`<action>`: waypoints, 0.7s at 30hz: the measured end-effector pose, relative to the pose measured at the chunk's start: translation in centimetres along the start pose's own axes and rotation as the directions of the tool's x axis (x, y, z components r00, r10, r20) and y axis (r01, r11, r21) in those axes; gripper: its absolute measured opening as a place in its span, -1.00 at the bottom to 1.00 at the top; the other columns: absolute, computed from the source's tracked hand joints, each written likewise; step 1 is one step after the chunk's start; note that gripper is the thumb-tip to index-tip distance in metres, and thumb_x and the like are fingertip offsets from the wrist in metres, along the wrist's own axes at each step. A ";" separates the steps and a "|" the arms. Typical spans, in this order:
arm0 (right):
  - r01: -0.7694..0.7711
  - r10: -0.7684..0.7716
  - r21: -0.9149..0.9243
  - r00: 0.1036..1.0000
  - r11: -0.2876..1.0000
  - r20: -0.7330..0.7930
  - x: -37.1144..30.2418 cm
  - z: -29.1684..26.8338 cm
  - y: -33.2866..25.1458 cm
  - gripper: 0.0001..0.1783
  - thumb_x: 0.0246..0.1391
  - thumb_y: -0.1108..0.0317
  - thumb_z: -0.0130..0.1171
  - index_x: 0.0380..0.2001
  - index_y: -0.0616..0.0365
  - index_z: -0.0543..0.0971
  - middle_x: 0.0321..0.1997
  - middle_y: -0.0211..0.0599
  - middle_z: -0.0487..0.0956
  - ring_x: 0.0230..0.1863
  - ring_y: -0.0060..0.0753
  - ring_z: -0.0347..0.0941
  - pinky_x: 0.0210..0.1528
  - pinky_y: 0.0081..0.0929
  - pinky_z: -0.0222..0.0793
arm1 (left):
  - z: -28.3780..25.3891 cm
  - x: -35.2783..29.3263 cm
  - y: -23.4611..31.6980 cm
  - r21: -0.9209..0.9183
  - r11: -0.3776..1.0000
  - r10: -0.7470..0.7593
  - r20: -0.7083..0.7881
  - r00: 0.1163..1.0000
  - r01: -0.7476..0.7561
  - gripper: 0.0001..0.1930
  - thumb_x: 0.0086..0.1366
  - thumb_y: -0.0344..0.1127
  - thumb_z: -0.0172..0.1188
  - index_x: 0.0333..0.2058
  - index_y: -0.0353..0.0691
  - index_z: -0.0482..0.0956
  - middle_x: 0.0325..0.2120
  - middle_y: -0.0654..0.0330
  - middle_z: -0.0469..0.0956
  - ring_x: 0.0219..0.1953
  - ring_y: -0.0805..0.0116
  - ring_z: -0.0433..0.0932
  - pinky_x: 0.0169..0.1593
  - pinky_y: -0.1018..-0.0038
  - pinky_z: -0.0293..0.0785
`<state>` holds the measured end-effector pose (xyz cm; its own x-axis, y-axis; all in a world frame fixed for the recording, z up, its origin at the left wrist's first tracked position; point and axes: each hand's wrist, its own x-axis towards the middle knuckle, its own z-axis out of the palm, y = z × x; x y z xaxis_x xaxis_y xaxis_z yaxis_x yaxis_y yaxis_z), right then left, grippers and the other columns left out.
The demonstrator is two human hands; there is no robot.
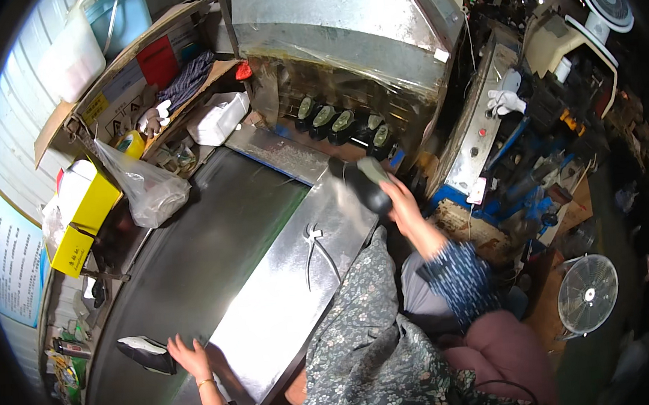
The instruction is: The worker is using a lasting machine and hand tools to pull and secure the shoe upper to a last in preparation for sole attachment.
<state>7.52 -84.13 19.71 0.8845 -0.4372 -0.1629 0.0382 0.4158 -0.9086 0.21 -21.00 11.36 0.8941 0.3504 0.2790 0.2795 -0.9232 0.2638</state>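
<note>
My right hand [403, 203] grips a black shoe [365, 186] with a grey-green last in it, above the far end of the metal work surface [264, 312]. That shoe is slightly blurred. Over at the lower left, my left hand [189, 357] has its fingers apart beside another black shoe [143, 356], which shows a pale opening and lies on the dark belt [192, 249]. The fingertips are at that shoe's near end; whether they touch it I cannot tell. A pair of pincers [313, 237] lies on the metal surface between my hands.
Several black shoes on lasts [343, 121] stand in a row beneath a metal hood [327, 29]. Left of the belt are a shelf with a white box [219, 119], a plastic bag [155, 195] and a yellow box [88, 208]. Machinery [479, 146] and a fan [588, 295] stand at right.
</note>
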 end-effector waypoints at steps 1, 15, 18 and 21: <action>0.059 -0.055 -0.141 0.998 0.988 0.031 1.2 2.9 -0.7 -0.22 0.09 0.11 0.25 0.28 0.23 0.23 0.13 -0.21 0.47 0.07 -0.44 0.41 0.09 -0.46 0.32 | -0.2 -0.1 -1.7 0.078 0.992 -0.097 -0.046 0.994 0.100 -0.35 0.10 -0.33 0.32 0.16 -0.37 0.30 0.24 -0.21 0.17 0.31 -0.16 0.08 0.35 0.11 0.02; 0.389 0.124 -0.745 0.840 0.542 0.529 -24.6 -5.8 6.2 -0.68 0.13 0.29 0.14 -0.08 0.16 0.59 -0.23 -0.04 0.64 -0.25 -0.16 0.61 -0.18 -0.35 0.50 | -2.1 13.3 -5.5 -0.051 0.632 -0.737 0.266 0.621 0.773 -0.39 0.05 0.14 0.31 -0.11 -0.27 0.53 -0.15 -0.01 0.59 -0.10 -0.02 0.57 -0.09 -0.01 0.52; 0.306 0.038 -0.737 0.911 0.603 0.410 -26.6 -9.1 5.6 -0.71 0.14 0.29 0.12 -0.09 0.13 0.61 -0.29 -0.07 0.65 -0.33 -0.21 0.62 -0.25 -0.34 0.50 | -3.1 14.2 -0.5 -0.296 0.582 -0.542 0.553 0.633 0.757 -0.42 0.07 0.10 0.30 -0.09 -0.26 0.52 -0.14 -0.01 0.59 -0.11 -0.01 0.57 -0.11 -0.03 0.53; 0.261 -0.085 -0.705 0.958 0.659 0.275 -25.8 -11.2 5.8 -0.72 0.16 0.31 0.13 -0.08 0.15 0.60 -0.25 -0.09 0.66 -0.28 -0.29 0.63 -0.23 -0.37 0.50 | -4.4 10.8 2.2 -0.459 0.392 -0.288 0.762 0.580 0.797 -0.44 0.08 0.06 0.30 -0.07 -0.25 0.51 -0.14 -0.01 0.58 -0.12 -0.01 0.57 -0.14 -0.04 0.54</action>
<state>-20.27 -79.35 14.30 0.9717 -0.2348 0.0270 -0.0719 -0.4023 -0.9127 8.93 -18.52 18.99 0.7050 0.3484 -0.6177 0.6619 -0.0106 0.7495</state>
